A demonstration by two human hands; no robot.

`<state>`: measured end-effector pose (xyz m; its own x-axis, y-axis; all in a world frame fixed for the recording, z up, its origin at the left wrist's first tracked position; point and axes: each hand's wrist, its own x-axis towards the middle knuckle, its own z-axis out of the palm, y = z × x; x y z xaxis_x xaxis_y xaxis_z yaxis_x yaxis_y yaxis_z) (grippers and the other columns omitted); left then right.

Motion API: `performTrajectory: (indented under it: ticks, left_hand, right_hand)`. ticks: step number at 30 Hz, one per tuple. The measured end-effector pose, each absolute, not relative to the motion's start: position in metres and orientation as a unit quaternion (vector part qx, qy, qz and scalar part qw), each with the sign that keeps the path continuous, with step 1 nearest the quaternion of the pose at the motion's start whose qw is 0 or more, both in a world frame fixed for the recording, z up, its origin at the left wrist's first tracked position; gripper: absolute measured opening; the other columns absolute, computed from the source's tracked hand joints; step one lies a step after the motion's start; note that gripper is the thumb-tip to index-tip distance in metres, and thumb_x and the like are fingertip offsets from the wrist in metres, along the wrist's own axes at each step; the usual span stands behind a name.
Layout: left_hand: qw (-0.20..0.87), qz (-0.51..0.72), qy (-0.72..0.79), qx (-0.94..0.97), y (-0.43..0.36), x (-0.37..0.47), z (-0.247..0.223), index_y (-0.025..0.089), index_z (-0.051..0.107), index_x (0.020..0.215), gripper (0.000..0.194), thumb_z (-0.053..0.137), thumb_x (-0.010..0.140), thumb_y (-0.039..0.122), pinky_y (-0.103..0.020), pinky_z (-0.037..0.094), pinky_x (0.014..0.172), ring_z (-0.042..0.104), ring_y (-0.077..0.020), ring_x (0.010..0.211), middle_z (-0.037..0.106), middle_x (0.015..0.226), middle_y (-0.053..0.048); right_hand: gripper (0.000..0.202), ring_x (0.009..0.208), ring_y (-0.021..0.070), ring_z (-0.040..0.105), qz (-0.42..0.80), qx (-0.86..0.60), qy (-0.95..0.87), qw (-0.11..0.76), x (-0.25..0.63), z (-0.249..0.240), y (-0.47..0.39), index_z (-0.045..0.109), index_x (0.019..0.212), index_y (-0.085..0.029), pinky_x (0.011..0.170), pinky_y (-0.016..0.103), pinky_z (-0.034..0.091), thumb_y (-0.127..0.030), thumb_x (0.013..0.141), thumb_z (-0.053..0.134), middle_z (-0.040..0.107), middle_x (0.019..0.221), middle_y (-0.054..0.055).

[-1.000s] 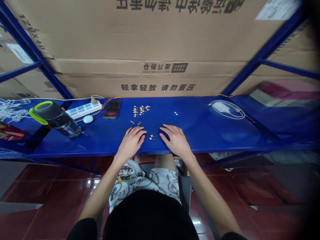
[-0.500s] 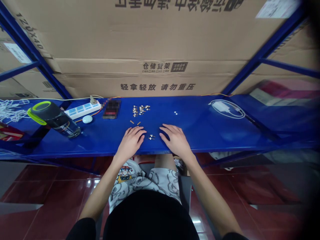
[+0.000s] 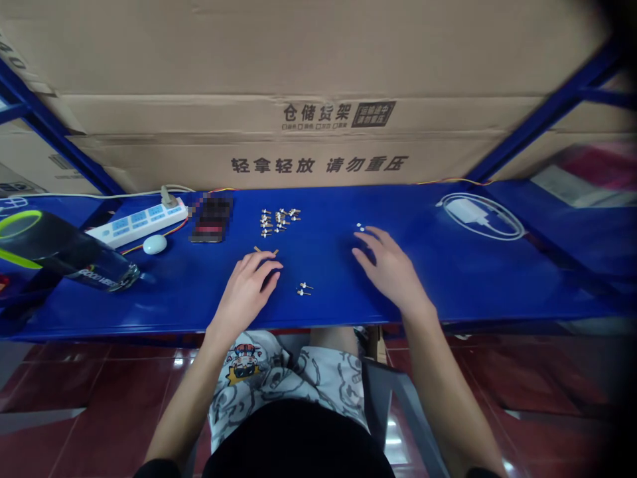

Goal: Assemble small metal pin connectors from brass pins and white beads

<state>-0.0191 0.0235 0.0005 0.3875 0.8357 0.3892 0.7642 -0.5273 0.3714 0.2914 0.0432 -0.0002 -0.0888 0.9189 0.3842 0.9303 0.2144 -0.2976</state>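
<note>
My left hand (image 3: 251, 285) rests over the blue shelf with its fingers curved and apart, holding nothing I can see. Just beyond its fingertips lie small brown strips (image 3: 266, 251), partly covered by the hand. My right hand (image 3: 385, 265) is farther right, fingers spread, its fingertips beside some tiny white pieces (image 3: 360, 228). Between the hands, nearer the front edge, lie two small white parts with thin metal pins (image 3: 304, 289). Several similar pinned parts (image 3: 279, 220) stand grouped in rows farther back, beyond my left hand.
On the left are a dark bottle (image 3: 74, 255) with a green loop, a white power strip (image 3: 139, 222), a round white object (image 3: 154, 244) and a blurred dark object (image 3: 212, 219). A white charger with coiled cable (image 3: 480, 216) lies right. Large cardboard (image 3: 318, 73) stands behind the blue shelf (image 3: 318, 259).
My right hand has moved right and forward to the tiny white pieces. My left hand has shifted slightly toward the brown strips. The view has tilted down and come closer.
</note>
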Motion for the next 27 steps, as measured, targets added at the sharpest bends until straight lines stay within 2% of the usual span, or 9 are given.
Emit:
performTrajectory:
  ticks: [2,4,6,9,13,16,21,25,27]
  left_hand:
    - [0.06,0.254,0.475,0.841,0.023,-0.018,0.001,0.024,0.063,0.121,0.021,0.052,0.103,0.023,-0.047,0.044,0.11,0.05,-0.0266,0.134,0.058,0.142,-0.006]
    - [0.067,0.239,0.455,0.855,0.022,-0.017,0.003,0.024,0.062,0.124,0.024,0.048,0.105,0.023,-0.048,0.042,0.113,0.047,-0.0262,0.138,0.056,0.146,-0.006]
    - [0.086,0.234,0.423,0.871,0.02,-0.016,0.006,0.026,0.062,0.125,0.025,0.047,0.105,0.024,-0.048,0.041,0.114,0.048,-0.0245,0.139,0.057,0.145,-0.005]
    - [0.109,0.232,0.365,0.895,0.015,-0.015,0.01,0.029,0.063,0.128,0.026,0.05,0.105,0.027,-0.047,0.042,0.113,0.052,-0.0225,0.135,0.06,0.141,-0.003]
    - [0.1,0.237,0.354,0.899,0.017,-0.012,0.016,0.028,0.064,0.127,0.026,0.051,0.105,0.034,-0.043,0.049,0.103,0.062,-0.0209,0.118,0.067,0.128,-0.003]
    - [0.072,0.19,0.342,0.917,0.026,-0.007,0.02,0.024,0.063,0.13,0.035,0.055,0.102,0.044,-0.042,0.05,0.1,0.064,-0.0221,0.111,0.068,0.123,-0.005]
    - [0.075,0.158,0.303,0.937,0.041,0.0,0.018,0.024,0.072,0.112,0.029,0.049,0.105,0.041,-0.036,0.052,0.097,0.067,-0.017,0.097,0.069,0.107,-0.002]
    - [0.087,0.18,0.311,0.929,0.053,0.003,0.012,0.025,0.074,0.106,0.029,0.053,0.102,0.044,-0.039,0.047,0.106,0.068,-0.0163,0.093,0.069,0.103,-0.001]
    - [0.078,0.176,0.318,0.928,0.063,0.005,0.012,0.024,0.075,0.104,0.028,0.056,0.101,0.045,-0.035,0.052,0.094,0.067,-0.0179,0.094,0.07,0.102,-0.002]
  right_hand:
    - [0.05,0.137,0.0362,0.05,-0.018,-0.637,-0.739,0.218,0.301,0.0,0.055,0.053,0.144,-0.019,0.103,0.054,0.053,-0.042,0.1,0.046,0.047,0.154,0.017]
    - [0.054,0.135,0.0395,0.05,-0.031,-0.638,-0.747,0.184,0.304,0.0,0.064,0.05,0.147,-0.018,0.097,0.057,0.056,-0.044,0.1,0.045,0.046,0.155,0.017]
    - [0.053,0.128,0.0409,0.054,-0.052,-0.636,-0.753,0.16,0.301,-0.001,0.066,0.053,0.145,-0.018,0.087,0.057,0.06,-0.045,0.101,0.042,0.052,0.151,0.017]
    - [0.048,0.118,0.0383,0.058,-0.084,-0.633,-0.755,0.151,0.292,-0.003,0.06,0.062,0.137,-0.016,0.076,0.052,0.063,-0.042,0.103,0.038,0.06,0.144,0.015]
    - [0.046,0.116,0.0341,0.06,-0.105,-0.615,-0.761,0.175,0.287,-0.005,0.048,0.065,0.133,-0.015,0.084,0.05,0.062,-0.036,0.104,0.037,0.063,0.141,0.013]
    - [0.044,0.114,0.0333,0.061,-0.099,-0.601,-0.773,0.177,0.287,-0.004,0.045,0.067,0.13,-0.013,0.089,0.049,0.06,-0.033,0.104,0.039,0.065,0.139,0.012]
    - [0.044,0.116,0.0336,0.061,-0.095,-0.591,-0.778,0.193,0.288,-0.007,0.044,0.066,0.132,-0.012,0.09,0.049,0.058,-0.032,0.104,0.039,0.064,0.14,0.012]
    - [0.042,0.121,0.0328,0.06,-0.082,-0.593,-0.77,0.222,0.29,-0.01,0.039,0.066,0.132,-0.014,0.094,0.05,0.058,-0.032,0.103,0.041,0.063,0.141,0.012]
    - [0.041,0.123,0.0323,0.06,-0.069,-0.595,-0.767,0.23,0.291,-0.011,0.038,0.066,0.132,-0.015,0.097,0.051,0.057,-0.032,0.103,0.043,0.063,0.14,0.011]
